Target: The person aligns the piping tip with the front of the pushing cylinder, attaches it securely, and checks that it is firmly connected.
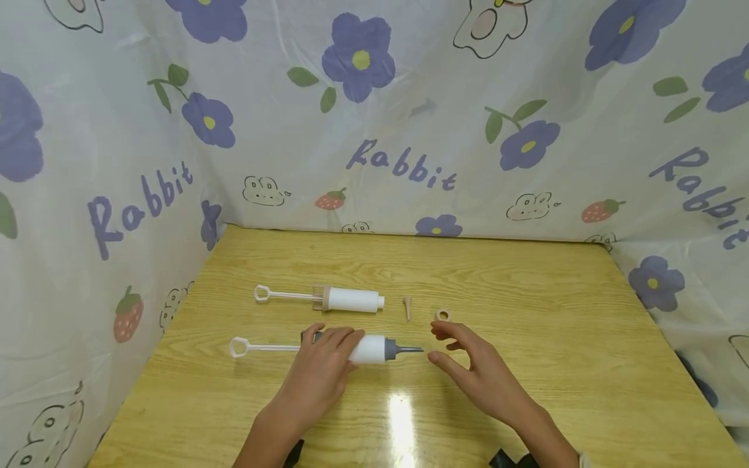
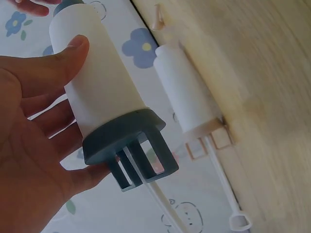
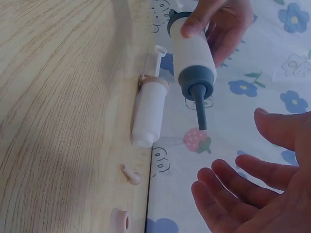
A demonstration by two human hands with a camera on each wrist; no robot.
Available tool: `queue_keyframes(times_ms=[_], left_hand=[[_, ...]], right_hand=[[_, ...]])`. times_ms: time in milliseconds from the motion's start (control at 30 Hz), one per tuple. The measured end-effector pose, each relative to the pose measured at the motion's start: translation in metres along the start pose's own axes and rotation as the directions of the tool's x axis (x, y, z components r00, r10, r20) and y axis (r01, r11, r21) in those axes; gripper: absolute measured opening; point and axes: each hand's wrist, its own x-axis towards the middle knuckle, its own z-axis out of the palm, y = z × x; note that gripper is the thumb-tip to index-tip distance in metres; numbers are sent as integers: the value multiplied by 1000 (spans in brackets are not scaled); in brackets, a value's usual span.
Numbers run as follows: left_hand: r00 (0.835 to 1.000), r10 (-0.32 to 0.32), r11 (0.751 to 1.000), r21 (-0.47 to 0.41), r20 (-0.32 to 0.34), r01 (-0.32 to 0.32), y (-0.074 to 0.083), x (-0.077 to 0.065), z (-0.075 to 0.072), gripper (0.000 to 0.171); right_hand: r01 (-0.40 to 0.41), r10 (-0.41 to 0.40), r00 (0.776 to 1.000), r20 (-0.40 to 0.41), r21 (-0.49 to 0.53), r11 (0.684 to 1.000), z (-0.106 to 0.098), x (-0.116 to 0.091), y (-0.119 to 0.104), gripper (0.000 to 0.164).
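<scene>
While your left hand (image 1: pixel 318 370) grips the syringe (image 1: pixel 370 350), its nozzle (image 1: pixel 408 350) faces your loose-fingered right hand (image 1: pixel 476 372). A ring (image 3: pixel 117 222) lies nearby.

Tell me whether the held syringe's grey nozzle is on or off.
On. The grey nozzle sticks out from the collar at the front of the syringe in the left hand. How tightly, I cannot tell.

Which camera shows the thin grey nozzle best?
The right wrist view: the nozzle appears largest there, unobstructed right to its tip. The head view shows it smaller, from the side; the left wrist view doesn't show it.
</scene>
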Motion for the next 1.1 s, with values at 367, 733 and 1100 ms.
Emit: queue_keyframes(times_ms=[367,733,1100], left_hand=[[999,-41,999,-27,32,42,-3,-3,1,54],[996,-71,997,-21,60,72,-6,-8,5,51],[992,-93,995,-15,84,95,-9,-13,15,49]], right_hand=[[21,-21,1000,2,-13,1000,1,1,1,52],[22,-22,999,48,5,1000,2,0,3,49],[-12,11,997,78,18,1000,3,-2,5,48]])
